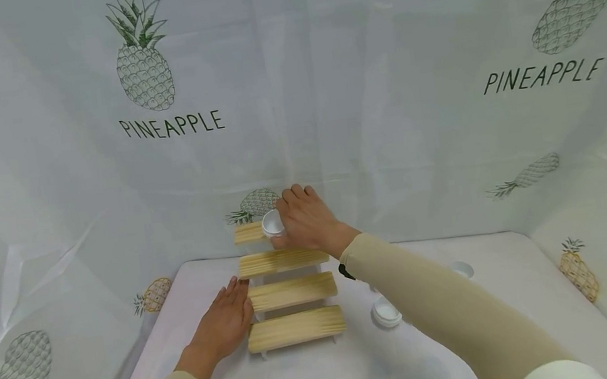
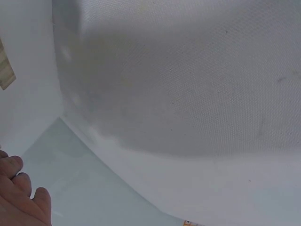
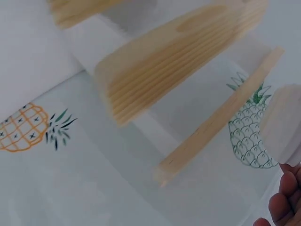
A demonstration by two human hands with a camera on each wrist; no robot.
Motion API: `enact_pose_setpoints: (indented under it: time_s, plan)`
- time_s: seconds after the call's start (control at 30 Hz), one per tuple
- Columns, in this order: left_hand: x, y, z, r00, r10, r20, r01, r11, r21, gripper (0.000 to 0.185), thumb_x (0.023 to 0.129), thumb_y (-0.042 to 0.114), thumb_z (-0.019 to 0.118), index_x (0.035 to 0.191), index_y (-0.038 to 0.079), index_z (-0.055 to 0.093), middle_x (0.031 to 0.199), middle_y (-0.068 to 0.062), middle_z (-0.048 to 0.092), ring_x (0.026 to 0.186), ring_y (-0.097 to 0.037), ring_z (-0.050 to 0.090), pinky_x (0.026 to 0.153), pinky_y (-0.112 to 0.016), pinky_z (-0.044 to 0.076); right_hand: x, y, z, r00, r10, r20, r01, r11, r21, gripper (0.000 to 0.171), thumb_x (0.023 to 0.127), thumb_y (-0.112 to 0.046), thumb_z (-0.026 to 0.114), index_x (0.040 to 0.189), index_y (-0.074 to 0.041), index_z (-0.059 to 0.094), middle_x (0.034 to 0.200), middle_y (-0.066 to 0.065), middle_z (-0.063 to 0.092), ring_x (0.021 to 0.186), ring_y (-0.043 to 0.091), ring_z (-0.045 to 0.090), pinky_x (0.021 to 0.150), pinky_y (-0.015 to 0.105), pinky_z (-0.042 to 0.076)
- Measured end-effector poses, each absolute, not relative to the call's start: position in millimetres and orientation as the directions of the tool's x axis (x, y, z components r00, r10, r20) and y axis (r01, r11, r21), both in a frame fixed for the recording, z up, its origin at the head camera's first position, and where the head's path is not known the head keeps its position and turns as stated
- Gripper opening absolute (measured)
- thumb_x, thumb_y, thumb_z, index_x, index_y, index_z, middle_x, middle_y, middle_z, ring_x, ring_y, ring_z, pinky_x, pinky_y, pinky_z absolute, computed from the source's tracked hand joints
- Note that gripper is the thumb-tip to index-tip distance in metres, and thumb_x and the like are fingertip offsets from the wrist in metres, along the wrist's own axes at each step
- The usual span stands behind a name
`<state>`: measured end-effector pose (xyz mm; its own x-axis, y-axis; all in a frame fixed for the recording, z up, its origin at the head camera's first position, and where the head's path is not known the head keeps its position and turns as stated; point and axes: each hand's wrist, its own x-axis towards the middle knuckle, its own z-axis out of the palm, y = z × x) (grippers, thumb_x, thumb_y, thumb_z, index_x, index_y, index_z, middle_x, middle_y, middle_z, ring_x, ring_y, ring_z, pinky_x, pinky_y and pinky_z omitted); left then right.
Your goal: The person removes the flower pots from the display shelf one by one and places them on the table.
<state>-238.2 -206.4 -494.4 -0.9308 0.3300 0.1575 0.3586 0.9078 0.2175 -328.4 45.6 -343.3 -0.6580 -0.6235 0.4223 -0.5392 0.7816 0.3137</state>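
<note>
At the centre of the head view, a stepped wooden rack [image 1: 291, 292] with four slats stood on the white-covered worktop [image 1: 326, 370]. The right hand [image 1: 307, 222] reached over to the top slat [image 1: 249, 232], just above mid-frame, its fingers curled round a small white jar [image 1: 272, 223] that sat at or just above that slat; whether the jar's base touched the wood could not be told. The left hand [image 1: 223, 326] lay flat with straight fingers at the rack's left side, level with the third slat, its fingertips touching or just beside the slat end.

Handling judgement: the jar appeared to be a light, rigid plastic pot with a smooth, possibly slippery wall. A grip round the side wall, thumb opposed to fingers, as shown, seemed suitable; little force should be needed. The rack looked light and prone to sliding on the cloth, so a steadying hand at its side was sensible. The slats were narrow, so the jar had to sit centred to avoid tipping off.

In the lower right of centre, a second white jar [image 1: 386, 313] lay on the worktop near the right forearm, and another white round piece [image 1: 462, 269] lay further right.

The right wrist view showed slat ends [image 3: 174, 80] from below, blurred; the left wrist view showed fingertips [image 2: 19, 188] on cloth.
</note>
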Motion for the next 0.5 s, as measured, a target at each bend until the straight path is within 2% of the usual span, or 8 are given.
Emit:
enact_pose_setpoints:
  time_s: [0.17,0.33,0.5]
  plan:
    - [-237,-208,-496,-0.926,0.331,0.183,0.367,0.902,0.226,0.059,0.117,0.031,0.026,0.158,-0.009,0.038,0.167,-0.023,0.037,0.159,-0.041,0.027,0.130,-0.058,0.026,-323,67,-346,-0.652,-0.621,0.435,-0.535,0.784,0.316,0.061,0.094,-0.067,0.063,0.102,-0.006,0.062,0.095,0.005,0.052,0.089,0.025,0.043,0.081,0.036,0.039]
    - [-237,-207,-497,-0.918,0.336,0.209,0.382,0.892,0.243,0.058,0.117,0.030,0.029,0.156,-0.011,0.040,0.165,-0.025,0.039,0.158,-0.044,0.029,0.128,-0.061,0.028,-315,90,-348,-0.668,-0.607,0.430,-0.533,0.794,0.293,0.063,0.093,-0.066,0.066,0.106,-0.005,0.063,0.098,0.006,0.054,0.091,0.026,0.043,0.082,0.036,0.039]
    - [-237,-204,-495,-0.918,0.338,0.210,0.382,0.894,0.233,0.057,0.117,0.029,0.029,0.156,-0.011,0.040,0.165,-0.026,0.039,0.158,-0.043,0.029,0.129,-0.060,0.027,-307,116,-353,-0.667,-0.597,0.446,-0.530,0.801,0.279,0.059,0.092,-0.061,0.070,0.103,-0.005,0.062,0.093,0.006,0.051,0.088,0.026,0.042,0.080,0.036,0.039]
